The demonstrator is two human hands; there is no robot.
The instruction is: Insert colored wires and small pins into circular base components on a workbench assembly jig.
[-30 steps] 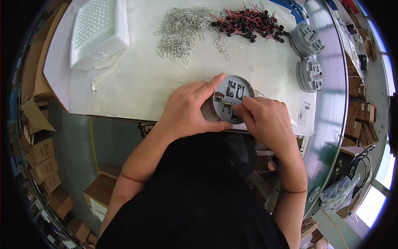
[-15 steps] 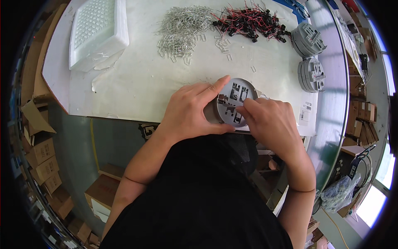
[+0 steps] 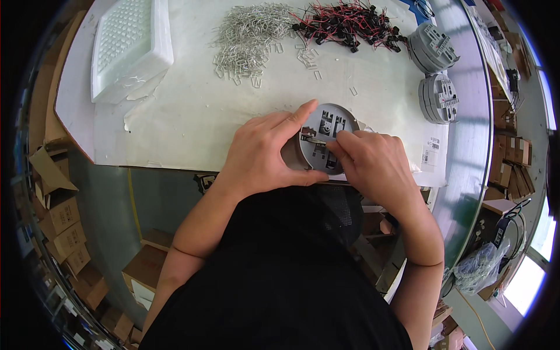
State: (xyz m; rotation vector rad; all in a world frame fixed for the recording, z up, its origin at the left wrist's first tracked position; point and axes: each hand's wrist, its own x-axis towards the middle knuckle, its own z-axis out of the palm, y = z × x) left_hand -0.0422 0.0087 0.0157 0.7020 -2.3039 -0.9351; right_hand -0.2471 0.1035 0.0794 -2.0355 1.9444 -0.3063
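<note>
Round grey housing [image 3: 324, 135] sits in the curve of my left hand [image 3: 265, 149], tipped so that its open face turns toward my right hand [image 3: 370, 157]. Through the head camera I see the left thumb and forefinger spread in a wide C, the forefinger at the far part of the rim and the thumb at the near part, so that hand has hold of the wall.

My right hand comes in from the opposite side, fingers curled, thumb and forefinger drawn together at the housing's face. A thin pale piece [image 3: 316, 141] runs from those fingertips toward the left hand; from where I sit I cannot tell whether I have it pinched or it belongs to the housing.

Both hands work at the near edge of the white table [image 3: 192, 116]. Beyond the left hand I have a heap of bent metal clips [image 3: 248, 41], and out to that hand's far left, a white foam tray [image 3: 164, 41]. Beyond the right hand lies a tangle of black parts with red wires [image 3: 350, 26], with one loose clip [image 3: 353, 91] between. Farther off to the right hand's right stand two stacks of grey discs, the farther stack [image 3: 431, 49] just beside the nearer stack [image 3: 437, 99]; a printed label [image 3: 430, 151] lies closer in.
</note>
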